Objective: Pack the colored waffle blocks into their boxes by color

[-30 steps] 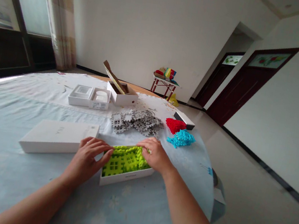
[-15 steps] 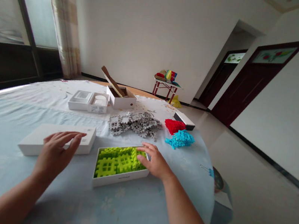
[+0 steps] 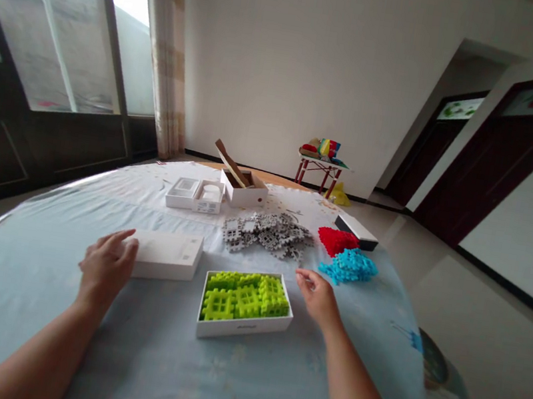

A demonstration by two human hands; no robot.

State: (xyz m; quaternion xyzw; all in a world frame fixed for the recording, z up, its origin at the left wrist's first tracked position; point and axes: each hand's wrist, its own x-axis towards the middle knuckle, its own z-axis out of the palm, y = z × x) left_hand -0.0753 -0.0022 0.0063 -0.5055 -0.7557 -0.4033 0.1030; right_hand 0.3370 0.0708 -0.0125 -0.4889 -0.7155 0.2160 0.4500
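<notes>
A white open box (image 3: 244, 326) stands in front of me, filled with lime-green interlocking plastic blocks (image 3: 246, 299) that have square windows and notched edges. To its left lies a white flat box or lid (image 3: 163, 257). My left hand (image 3: 107, 262) is at the left end of this white piece, fingers and thumb apart; whether it touches the piece I cannot tell. Just right of the green blocks' box, my right hand (image 3: 318, 297) hovers with its fingers loosely bent and nothing visible in it.
Behind the boxes lie heaps of grey blocks (image 3: 268, 233), red blocks (image 3: 336, 242) and blue blocks (image 3: 349, 266). Farther back are a black-and-white box (image 3: 356, 232), a white two-part tray (image 3: 194, 195) and an open carton (image 3: 247, 193). A cloth covers the round table (image 3: 160, 358).
My right hand has come away from the green blocks to the box's right side. My left hand has moved from over the white piece to its left end. The view has turned left.
</notes>
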